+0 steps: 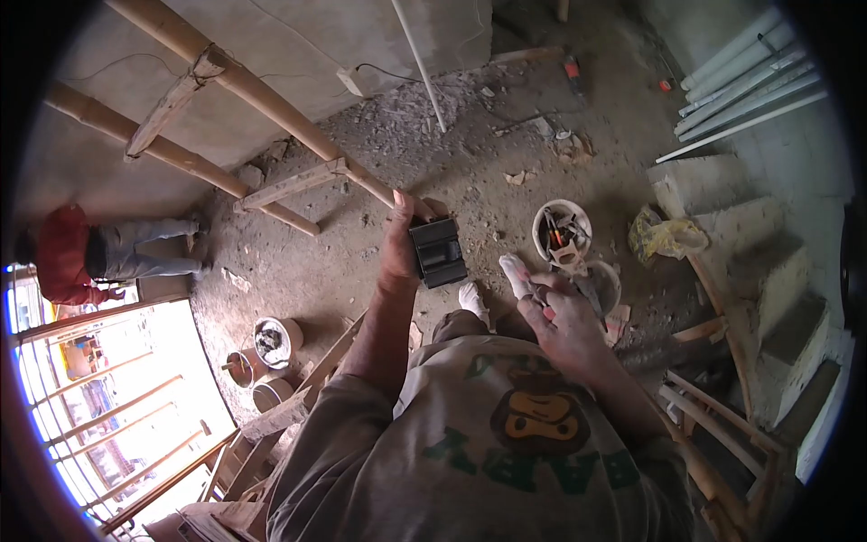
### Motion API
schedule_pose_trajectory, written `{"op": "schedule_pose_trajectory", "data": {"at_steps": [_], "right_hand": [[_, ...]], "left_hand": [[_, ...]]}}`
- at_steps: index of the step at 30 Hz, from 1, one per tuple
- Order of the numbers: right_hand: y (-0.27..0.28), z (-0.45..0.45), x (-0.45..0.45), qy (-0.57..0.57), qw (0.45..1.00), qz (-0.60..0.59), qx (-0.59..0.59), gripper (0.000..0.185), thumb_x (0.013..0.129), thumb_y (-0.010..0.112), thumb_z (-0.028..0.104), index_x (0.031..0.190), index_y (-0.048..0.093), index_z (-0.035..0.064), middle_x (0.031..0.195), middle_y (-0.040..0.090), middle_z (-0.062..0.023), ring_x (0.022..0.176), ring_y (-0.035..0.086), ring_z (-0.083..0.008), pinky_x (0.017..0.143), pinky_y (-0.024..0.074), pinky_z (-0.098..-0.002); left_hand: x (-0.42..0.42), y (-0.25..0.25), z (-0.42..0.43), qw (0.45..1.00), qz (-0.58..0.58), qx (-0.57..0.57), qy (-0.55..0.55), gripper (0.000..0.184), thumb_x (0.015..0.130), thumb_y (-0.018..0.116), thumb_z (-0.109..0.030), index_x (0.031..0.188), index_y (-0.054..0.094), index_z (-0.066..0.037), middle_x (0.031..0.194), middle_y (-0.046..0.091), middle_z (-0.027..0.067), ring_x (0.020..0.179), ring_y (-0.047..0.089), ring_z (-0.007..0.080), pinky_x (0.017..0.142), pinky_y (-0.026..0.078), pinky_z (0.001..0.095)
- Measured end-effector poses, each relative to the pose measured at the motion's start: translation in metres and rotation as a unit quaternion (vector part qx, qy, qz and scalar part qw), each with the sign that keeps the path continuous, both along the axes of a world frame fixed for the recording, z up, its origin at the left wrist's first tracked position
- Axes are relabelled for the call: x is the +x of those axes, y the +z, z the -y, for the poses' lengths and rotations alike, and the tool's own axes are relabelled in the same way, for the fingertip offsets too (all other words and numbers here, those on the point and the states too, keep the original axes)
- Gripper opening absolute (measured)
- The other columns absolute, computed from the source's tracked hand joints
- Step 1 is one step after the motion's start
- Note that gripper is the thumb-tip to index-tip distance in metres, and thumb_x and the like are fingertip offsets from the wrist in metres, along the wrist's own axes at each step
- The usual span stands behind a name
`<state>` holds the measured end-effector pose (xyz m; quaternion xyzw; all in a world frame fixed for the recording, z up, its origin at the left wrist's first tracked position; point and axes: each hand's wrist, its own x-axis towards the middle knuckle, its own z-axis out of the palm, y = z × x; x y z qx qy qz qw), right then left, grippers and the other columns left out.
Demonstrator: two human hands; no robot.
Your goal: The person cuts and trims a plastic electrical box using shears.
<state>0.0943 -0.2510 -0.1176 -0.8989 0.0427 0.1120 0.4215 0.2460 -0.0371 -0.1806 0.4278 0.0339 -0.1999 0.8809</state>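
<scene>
My left hand grips a black rectangular box by its left side, with the thumb upright along the edge. The box has recessed sections on its upper face. To the right, my right hand is closed, its fingers curled around something small. A bit of red shows between those fingers, but the object cannot be made out. Just beyond the fingertips is a white shape, possibly a shoe or wrapping. Between my hands, lower down, a white shoe rests on the floor.
A bucket of tools stands beyond my right hand. A wooden ladder leans at upper left. A person in red bends at far left. Buckets stand lower left. Concrete steps and pipes are right.
</scene>
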Motion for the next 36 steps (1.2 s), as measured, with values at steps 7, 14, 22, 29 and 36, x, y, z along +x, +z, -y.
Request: {"op": "schedule_pose_trajectory", "data": {"at_steps": [7, 14, 22, 29, 36], "right_hand": [[0.028, 0.059, -0.009, -0.004, 0.957, -0.266, -0.113, 0.042, 0.090, 0.062, 0.026, 0.129, 0.057, 0.0117, 0.115, 0.066, -0.0130, 0.097, 0.066, -0.0284, 0.086, 0.0512, -0.0402], [-0.034, 0.048, -0.015, 0.219, 0.912, -0.328, 0.115, 0.050, 0.090, 0.062, 0.038, 0.132, 0.059, 0.0114, 0.115, 0.068, -0.0143, 0.106, 0.064, -0.0205, 0.089, 0.0495, -0.0352], [-0.169, -0.022, -0.040, 0.195, 0.967, -0.126, 0.103, 0.052, 0.082, 0.065, 0.058, 0.097, 0.072, 0.0089, 0.082, 0.069, -0.0136, 0.073, 0.067, -0.0281, 0.069, 0.0500, -0.0390], [-0.185, 0.008, -0.065, 0.073, 0.946, -0.285, 0.134, 0.034, 0.081, 0.069, 0.037, 0.086, 0.072, 0.0031, 0.077, 0.069, -0.0166, 0.070, 0.068, -0.0251, 0.065, 0.0525, -0.0414], [-0.122, 0.024, -0.042, 0.007, 0.979, -0.136, -0.154, 0.028, 0.085, 0.066, 0.028, 0.082, 0.066, 0.0004, 0.080, 0.067, -0.0219, 0.077, 0.068, -0.0376, 0.070, 0.0527, -0.0473]], "left_hand": [[-0.002, -0.010, -0.016, 0.979, -0.045, -0.192, -0.047, 0.060, 0.101, 0.032, -0.056, 0.086, 0.059, -0.005, 0.084, 0.065, 0.0153, 0.077, 0.068, 0.0322, 0.061, 0.060, 0.0385], [-0.010, -0.030, -0.011, 0.957, -0.074, -0.271, -0.072, 0.060, 0.102, 0.030, -0.054, 0.088, 0.060, -0.004, 0.089, 0.067, 0.0165, 0.081, 0.069, 0.0340, 0.066, 0.061, 0.0427], [-0.021, -0.018, -0.017, 0.981, -0.090, -0.170, -0.034, 0.054, 0.102, 0.036, -0.054, 0.087, 0.061, -0.008, 0.086, 0.064, 0.0108, 0.079, 0.066, 0.0257, 0.062, 0.059, 0.0353], [-0.026, -0.005, -0.020, 0.992, -0.113, -0.013, 0.051, 0.047, 0.096, 0.049, -0.055, 0.083, 0.057, -0.011, 0.076, 0.059, 0.0054, 0.062, 0.061, 0.0194, 0.051, 0.050, 0.0300], [-0.027, -0.006, -0.015, 0.977, -0.061, 0.173, 0.110, 0.041, 0.096, 0.060, -0.042, 0.079, 0.066, -0.005, 0.069, 0.064, 0.0030, 0.059, 0.058, 0.0097, 0.057, 0.047, 0.0250]]}}
